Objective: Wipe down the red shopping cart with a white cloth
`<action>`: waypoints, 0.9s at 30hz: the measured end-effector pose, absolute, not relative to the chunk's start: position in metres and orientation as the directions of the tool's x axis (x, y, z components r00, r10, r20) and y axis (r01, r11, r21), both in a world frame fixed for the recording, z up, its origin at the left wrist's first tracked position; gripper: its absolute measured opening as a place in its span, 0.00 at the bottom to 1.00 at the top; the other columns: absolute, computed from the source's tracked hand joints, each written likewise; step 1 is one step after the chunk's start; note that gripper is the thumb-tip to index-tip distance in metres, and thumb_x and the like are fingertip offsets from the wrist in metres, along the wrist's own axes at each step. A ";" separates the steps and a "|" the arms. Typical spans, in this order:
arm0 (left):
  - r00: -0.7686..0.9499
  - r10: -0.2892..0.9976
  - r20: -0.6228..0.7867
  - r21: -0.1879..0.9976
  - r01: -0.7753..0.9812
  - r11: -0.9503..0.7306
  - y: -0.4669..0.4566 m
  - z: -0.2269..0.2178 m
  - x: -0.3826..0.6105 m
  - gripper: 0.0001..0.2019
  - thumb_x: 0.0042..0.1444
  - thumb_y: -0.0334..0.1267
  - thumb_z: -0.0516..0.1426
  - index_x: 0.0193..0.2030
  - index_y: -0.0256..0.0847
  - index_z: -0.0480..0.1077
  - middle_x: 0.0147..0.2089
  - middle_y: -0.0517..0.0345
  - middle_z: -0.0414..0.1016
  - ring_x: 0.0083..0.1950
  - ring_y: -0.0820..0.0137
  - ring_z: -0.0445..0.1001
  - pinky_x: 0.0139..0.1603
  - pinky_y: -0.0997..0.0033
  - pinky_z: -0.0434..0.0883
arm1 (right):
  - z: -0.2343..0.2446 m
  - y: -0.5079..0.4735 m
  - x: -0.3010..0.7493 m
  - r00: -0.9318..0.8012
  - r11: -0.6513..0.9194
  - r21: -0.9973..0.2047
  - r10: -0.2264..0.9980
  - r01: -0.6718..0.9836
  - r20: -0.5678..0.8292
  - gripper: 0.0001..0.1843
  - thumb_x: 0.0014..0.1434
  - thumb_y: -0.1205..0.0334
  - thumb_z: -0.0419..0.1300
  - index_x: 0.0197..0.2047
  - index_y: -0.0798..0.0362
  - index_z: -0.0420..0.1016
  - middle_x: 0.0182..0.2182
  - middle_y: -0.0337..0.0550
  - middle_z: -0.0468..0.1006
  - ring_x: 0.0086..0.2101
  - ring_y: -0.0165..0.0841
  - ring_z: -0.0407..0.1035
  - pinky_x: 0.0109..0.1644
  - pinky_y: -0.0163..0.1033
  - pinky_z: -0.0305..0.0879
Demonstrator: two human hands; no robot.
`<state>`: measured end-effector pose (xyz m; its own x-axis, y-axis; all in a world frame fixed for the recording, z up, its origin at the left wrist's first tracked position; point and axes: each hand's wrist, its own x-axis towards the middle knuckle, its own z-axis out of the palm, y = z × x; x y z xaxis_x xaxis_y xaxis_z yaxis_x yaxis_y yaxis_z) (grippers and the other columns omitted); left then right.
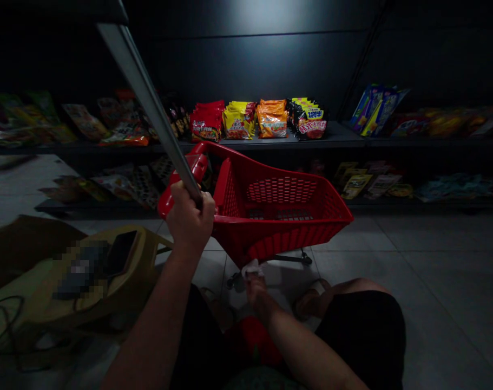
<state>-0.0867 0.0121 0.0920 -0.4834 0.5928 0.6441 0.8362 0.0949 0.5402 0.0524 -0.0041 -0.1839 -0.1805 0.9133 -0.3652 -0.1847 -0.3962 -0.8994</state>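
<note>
Metal pole [149, 103] looks stiff and light, best held low where our clenched left hand [189, 216] grips it beside the red cart [278, 216]; our right hand [257, 292] pinches a soft white cloth [251, 267] just below the cart.

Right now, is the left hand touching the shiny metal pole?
Touching. The head view shows the left hand closed around the metal pole, with no gap between its fingers and the pole.
</note>
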 end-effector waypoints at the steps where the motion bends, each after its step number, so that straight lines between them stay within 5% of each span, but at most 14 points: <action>1: -0.483 0.594 0.643 0.539 0.837 0.097 0.013 0.092 -0.086 0.15 0.59 0.42 0.52 0.51 0.43 0.57 0.31 0.63 0.73 0.35 0.65 0.78 0.45 0.62 0.72 | -0.183 -0.008 0.042 -0.156 -0.417 -0.879 0.908 -0.229 -0.390 0.16 0.66 0.55 0.58 0.53 0.56 0.69 0.46 0.46 0.74 0.41 0.34 0.73 0.43 0.45 0.74; 9: -0.465 0.596 0.655 0.541 0.839 0.060 0.020 0.090 -0.089 0.15 0.59 0.44 0.53 0.51 0.43 0.58 0.33 0.62 0.73 0.33 0.66 0.77 0.43 0.63 0.72 | -0.105 0.017 0.039 0.033 -0.217 -0.679 0.942 -0.701 -0.335 0.20 0.51 0.54 0.63 0.47 0.47 0.65 0.38 0.34 0.75 0.35 0.30 0.73 0.37 0.37 0.73; 13: -0.464 0.592 0.659 0.542 0.838 0.053 0.020 0.089 -0.088 0.14 0.59 0.43 0.53 0.50 0.44 0.59 0.34 0.62 0.73 0.32 0.68 0.76 0.41 0.66 0.72 | -0.065 0.062 0.102 0.309 0.013 -0.681 0.897 -0.733 -0.315 0.24 0.45 0.57 0.67 0.46 0.47 0.68 0.39 0.34 0.76 0.35 0.29 0.73 0.38 0.37 0.74; 17: -0.470 0.577 0.669 0.539 0.840 0.059 0.021 0.090 -0.086 0.13 0.59 0.43 0.53 0.49 0.44 0.59 0.33 0.63 0.72 0.31 0.68 0.76 0.41 0.65 0.73 | -0.056 0.096 0.156 0.581 0.284 -0.804 0.809 -0.523 -0.093 0.25 0.47 0.56 0.68 0.49 0.48 0.69 0.42 0.35 0.75 0.35 0.28 0.72 0.38 0.35 0.72; 20: -0.480 0.563 0.672 0.548 0.835 0.058 0.021 0.090 -0.084 0.13 0.58 0.42 0.54 0.49 0.44 0.59 0.33 0.63 0.72 0.32 0.69 0.76 0.43 0.64 0.73 | -0.066 0.092 0.153 0.575 0.277 -0.904 0.817 -0.326 0.042 0.26 0.52 0.55 0.65 0.53 0.50 0.69 0.45 0.40 0.75 0.40 0.31 0.71 0.45 0.40 0.71; 23: -0.483 0.563 0.671 0.550 0.833 0.060 0.020 0.090 -0.082 0.13 0.58 0.40 0.54 0.49 0.44 0.59 0.34 0.63 0.73 0.32 0.69 0.76 0.43 0.64 0.73 | -0.082 0.065 0.115 0.438 0.268 -0.961 0.873 -0.069 0.212 0.22 0.55 0.57 0.63 0.52 0.53 0.70 0.47 0.45 0.75 0.47 0.36 0.69 0.55 0.45 0.65; 27: -0.472 0.564 0.677 0.542 0.839 0.051 0.021 0.091 -0.084 0.13 0.58 0.41 0.54 0.48 0.44 0.59 0.34 0.64 0.72 0.34 0.69 0.77 0.44 0.65 0.73 | -0.092 0.033 0.064 -0.047 0.470 -0.865 0.882 0.178 0.470 0.13 0.55 0.66 0.59 0.45 0.52 0.73 0.43 0.45 0.74 0.47 0.37 0.68 0.53 0.44 0.65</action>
<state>-0.0837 0.0211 0.0906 -0.4723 0.5640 0.6774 0.8388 0.0514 0.5420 0.0637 0.0328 -0.0923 -0.0465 0.8815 0.4698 0.1777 0.4701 -0.8645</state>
